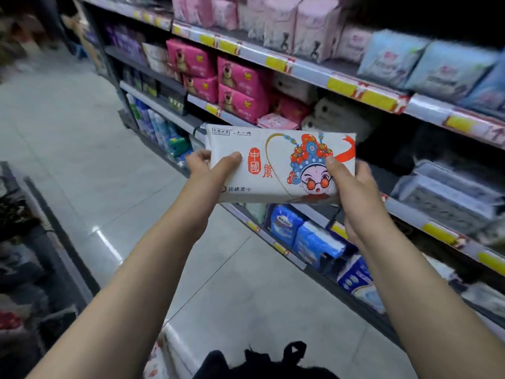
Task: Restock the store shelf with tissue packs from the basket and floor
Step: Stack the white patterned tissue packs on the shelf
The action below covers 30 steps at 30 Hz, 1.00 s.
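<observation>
Clamped on one pack [273,165] with both hands: left hand [207,165] at its left end, thumb laid on the printed face, fingers curled behind; right hand [352,184] at the lower right corner, thumb on the face, fingers wrapped behind. Held face-on to the camera, long side across, slightly tilted, up in the air in front of the shelf [308,71] and not resting on it. White wrap, red characters, cartoon face with a blue-and-red headdress and round glasses. Behind the pack, on a middle tier: pink packs [240,75] with a bear print, stacked two high. On the tier above, pale pink packs [308,28], with light blue packs [448,68] to their right. Below the right hand, on the bottom tier, dark blue packs [314,239]. Along the tier edges, yellow price tags [338,84]. To the left, grey tiled floor [82,149]. At the bottom edge, a black thing [273,362], too unclear to name.
</observation>
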Each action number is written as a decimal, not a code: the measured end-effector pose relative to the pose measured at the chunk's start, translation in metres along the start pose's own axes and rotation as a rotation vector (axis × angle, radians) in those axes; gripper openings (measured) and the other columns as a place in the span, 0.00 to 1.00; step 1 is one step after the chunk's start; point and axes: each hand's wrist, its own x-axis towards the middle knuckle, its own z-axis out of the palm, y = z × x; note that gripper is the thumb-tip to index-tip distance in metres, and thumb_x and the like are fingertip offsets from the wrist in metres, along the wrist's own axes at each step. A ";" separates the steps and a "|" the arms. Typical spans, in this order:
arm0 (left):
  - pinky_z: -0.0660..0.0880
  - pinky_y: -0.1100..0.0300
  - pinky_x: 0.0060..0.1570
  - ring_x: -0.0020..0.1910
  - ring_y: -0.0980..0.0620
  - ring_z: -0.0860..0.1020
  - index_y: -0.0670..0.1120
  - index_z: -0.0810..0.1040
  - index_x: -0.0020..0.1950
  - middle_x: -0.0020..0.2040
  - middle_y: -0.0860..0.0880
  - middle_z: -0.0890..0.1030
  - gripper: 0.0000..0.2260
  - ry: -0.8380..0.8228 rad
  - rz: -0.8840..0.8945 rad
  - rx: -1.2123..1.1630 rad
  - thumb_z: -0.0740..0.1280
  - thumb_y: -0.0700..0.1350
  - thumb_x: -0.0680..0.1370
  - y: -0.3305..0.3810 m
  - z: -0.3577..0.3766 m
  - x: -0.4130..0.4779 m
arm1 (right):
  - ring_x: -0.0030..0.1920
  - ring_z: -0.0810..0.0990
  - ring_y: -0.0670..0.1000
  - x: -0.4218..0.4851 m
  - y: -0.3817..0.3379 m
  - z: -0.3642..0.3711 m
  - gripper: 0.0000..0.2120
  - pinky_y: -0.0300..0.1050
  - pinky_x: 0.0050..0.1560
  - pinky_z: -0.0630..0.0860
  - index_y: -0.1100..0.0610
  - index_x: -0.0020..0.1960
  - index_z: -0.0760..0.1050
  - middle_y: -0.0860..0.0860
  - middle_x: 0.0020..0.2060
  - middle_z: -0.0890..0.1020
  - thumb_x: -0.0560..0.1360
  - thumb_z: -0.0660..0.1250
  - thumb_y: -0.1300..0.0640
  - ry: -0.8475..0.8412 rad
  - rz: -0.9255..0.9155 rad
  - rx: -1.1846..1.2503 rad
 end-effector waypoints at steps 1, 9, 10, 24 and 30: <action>0.74 0.45 0.62 0.55 0.51 0.80 0.52 0.62 0.63 0.57 0.51 0.79 0.31 -0.038 0.023 0.013 0.68 0.60 0.65 0.006 0.016 -0.004 | 0.48 0.84 0.49 -0.002 -0.008 -0.018 0.13 0.45 0.47 0.81 0.51 0.57 0.71 0.50 0.52 0.84 0.76 0.69 0.49 0.031 -0.019 0.005; 0.74 0.46 0.61 0.58 0.47 0.78 0.52 0.60 0.63 0.58 0.49 0.77 0.27 -0.244 0.103 0.015 0.70 0.57 0.72 0.048 0.147 -0.050 | 0.47 0.84 0.46 -0.033 -0.075 -0.157 0.19 0.41 0.45 0.80 0.54 0.63 0.70 0.49 0.52 0.83 0.75 0.70 0.49 0.247 -0.142 0.026; 0.73 0.47 0.62 0.59 0.47 0.77 0.52 0.60 0.63 0.58 0.49 0.77 0.25 -0.270 0.123 0.011 0.69 0.55 0.74 0.055 0.162 -0.055 | 0.48 0.84 0.47 -0.037 -0.083 -0.172 0.21 0.44 0.48 0.80 0.54 0.64 0.70 0.49 0.53 0.83 0.75 0.70 0.48 0.268 -0.162 0.026; 0.75 0.55 0.53 0.55 0.52 0.79 0.50 0.61 0.68 0.62 0.48 0.77 0.28 -0.516 0.419 -0.058 0.70 0.55 0.74 0.136 0.319 -0.093 | 0.52 0.82 0.45 -0.056 -0.166 -0.319 0.18 0.41 0.50 0.78 0.50 0.60 0.68 0.45 0.53 0.82 0.74 0.70 0.48 0.463 -0.459 0.034; 0.75 0.54 0.56 0.57 0.52 0.78 0.52 0.61 0.67 0.62 0.50 0.77 0.22 -0.555 0.517 -0.108 0.66 0.53 0.78 0.169 0.359 -0.079 | 0.53 0.81 0.46 -0.038 -0.200 -0.342 0.22 0.43 0.51 0.77 0.52 0.62 0.67 0.47 0.54 0.81 0.73 0.71 0.47 0.534 -0.538 0.006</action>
